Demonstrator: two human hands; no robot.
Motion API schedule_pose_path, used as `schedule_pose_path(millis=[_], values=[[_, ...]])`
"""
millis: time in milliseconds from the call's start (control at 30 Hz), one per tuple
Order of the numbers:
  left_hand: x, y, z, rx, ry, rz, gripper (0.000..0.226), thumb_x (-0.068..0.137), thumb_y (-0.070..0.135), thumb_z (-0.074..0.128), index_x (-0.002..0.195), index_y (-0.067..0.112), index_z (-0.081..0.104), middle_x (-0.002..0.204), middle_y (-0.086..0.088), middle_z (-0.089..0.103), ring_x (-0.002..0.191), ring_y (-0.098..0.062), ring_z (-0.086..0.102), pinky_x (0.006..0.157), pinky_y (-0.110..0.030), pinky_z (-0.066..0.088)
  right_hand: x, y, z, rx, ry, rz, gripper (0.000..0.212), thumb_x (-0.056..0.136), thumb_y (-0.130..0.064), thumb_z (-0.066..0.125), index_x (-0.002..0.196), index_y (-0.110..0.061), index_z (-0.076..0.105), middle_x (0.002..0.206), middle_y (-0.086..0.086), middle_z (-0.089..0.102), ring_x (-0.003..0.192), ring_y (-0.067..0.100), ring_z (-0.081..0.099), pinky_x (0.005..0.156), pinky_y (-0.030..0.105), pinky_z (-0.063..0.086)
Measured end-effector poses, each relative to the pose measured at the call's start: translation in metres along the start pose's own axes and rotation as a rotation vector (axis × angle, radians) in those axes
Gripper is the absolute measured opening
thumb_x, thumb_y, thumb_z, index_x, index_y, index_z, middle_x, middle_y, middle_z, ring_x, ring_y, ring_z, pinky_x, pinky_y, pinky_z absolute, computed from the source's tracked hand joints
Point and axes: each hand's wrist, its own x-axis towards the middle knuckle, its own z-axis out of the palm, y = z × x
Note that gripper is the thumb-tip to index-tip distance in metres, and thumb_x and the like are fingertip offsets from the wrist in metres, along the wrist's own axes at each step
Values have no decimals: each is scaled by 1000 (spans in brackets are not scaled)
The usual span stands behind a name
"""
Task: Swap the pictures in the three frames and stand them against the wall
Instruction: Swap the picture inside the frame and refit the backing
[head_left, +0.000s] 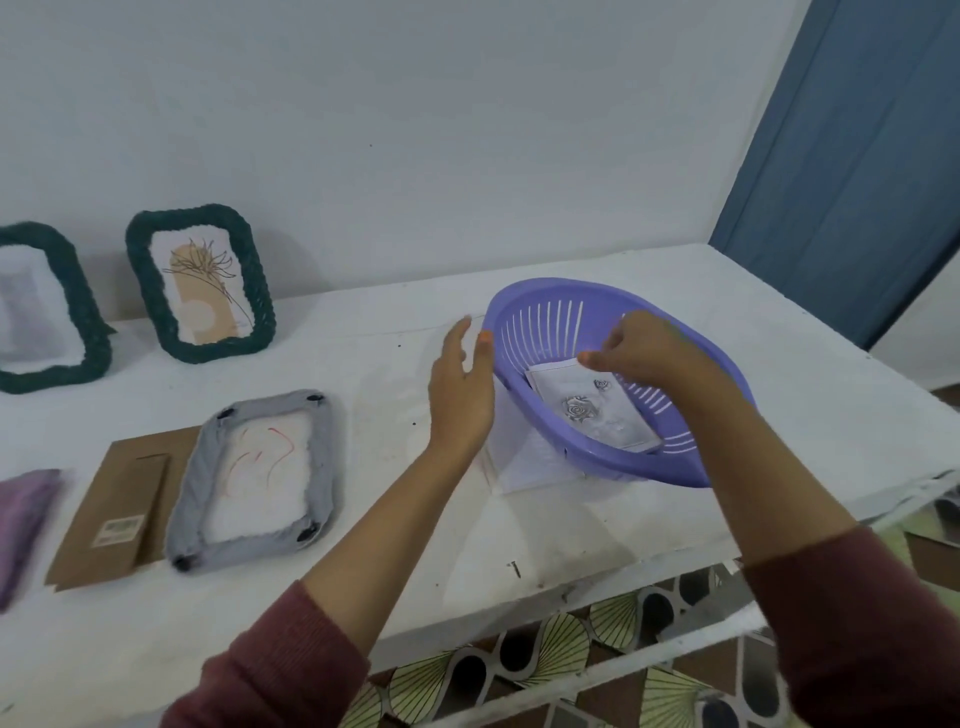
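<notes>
Left hand (460, 384): released, fingers straight and together, palm turned toward the left side of the purple basket (597, 457), thumb tip at its rim; whether it touches cannot be told. Right hand (644, 348): lowered inside the basket, fingers curled, fingertips (587, 358) at the upper left corner of the rose picture (592, 415); whether they pinch the sheet cannot be told.

The rose picture, a white sheet with grey roses, lies on the basket floor against the near wall. The basket is slotted and oval, tilted with its far rim higher, and stands on the right half of the table (519, 545), partly over a pale sheet (530, 467) that lies flat beneath its near left edge.

The grey frame (254, 478) lies flat on the table, well left of the basket, its back open. It has dark clips at its four corners, and a white surface with thin red lines shows inside. A brown backing board (114, 514) with a folded stand and a small label lies flat at its left, its right edge under the frame.

The green frame (200, 283), holding a plant drawing, leans upright against the wall (415, 130). The second green frame (47, 306), with a pale picture, leans beside it at the left edge of view.

A blurred purple thing (26, 514) lies at the far left. A blue panel (857, 156) stands at the right, and patterned floor (571, 649) shows below the table. Both forearms wear dark red sleeves (270, 670).
</notes>
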Motion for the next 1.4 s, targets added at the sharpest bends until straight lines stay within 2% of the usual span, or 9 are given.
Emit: schedule_pose_path(millis=[67,200,700,833,933,1000,1167,1300,1400], values=[[4,6,2,57,-132,-1,41,93,33,50,134,28,45,139,-2,48,125,-21,47,104,-45,43,9,8,4,-131,-68,95,35,84,-32,66,83,0,54,81,15,58,75,25,58,65,32,44],[8,1,6,129,-217,-25,39,89,17,57,128,18,54,136,-5,51,118,-24,53,103,-43,45,20,16,25,-212,-254,239,69,78,-31,72,130,3,42,133,18,50,121,35,51,91,38,45],[4,11,3,55,-216,-76,39,90,21,57,129,18,54,139,-5,49,125,-24,49,106,-42,42,22,27,18,-234,0,304,35,82,-7,62,115,-4,53,116,14,62,107,31,60,72,31,41],[-7,25,-11,2,-78,37,26,90,29,56,115,24,63,124,7,59,114,-16,53,105,-35,42,2,-2,-23,-34,78,136,16,73,-14,68,71,0,60,53,8,62,59,25,58,60,27,44],[-14,47,-34,-196,-28,-20,15,89,37,55,91,25,64,92,13,62,94,-14,59,93,-34,50,-29,-54,-39,45,260,-113,14,73,-16,64,74,-2,63,70,13,61,72,29,56,62,27,38],[-17,56,-55,-335,-41,-119,29,88,45,53,97,19,62,91,4,62,87,-17,62,81,-31,55,-45,-95,-23,3,298,-234,12,73,-18,62,78,-7,62,80,12,60,79,30,57,66,27,37],[-21,39,-117,-299,52,-155,18,91,23,54,79,12,63,82,-5,64,67,-16,62,52,-18,55,-64,-166,57,-46,80,-436,8,80,-22,56,81,-15,57,77,1,56,81,28,58,56,26,34],[-17,8,-172,-224,180,-258,17,91,8,52,78,4,62,83,-16,64,76,-27,63,67,-30,57,-65,-194,93,185,-138,-492,29,86,-39,56,95,-14,68,102,0,67,92,19,61,71,27,43],[-13,-14,-214,-235,188,-357,12,91,10,55,83,8,65,99,-15,68,94,-31,65,82,-38,55,-53,-195,122,365,-126,-327,43,86,-44,57,120,-17,56,121,1,58,110,19,56,83,26,40]])
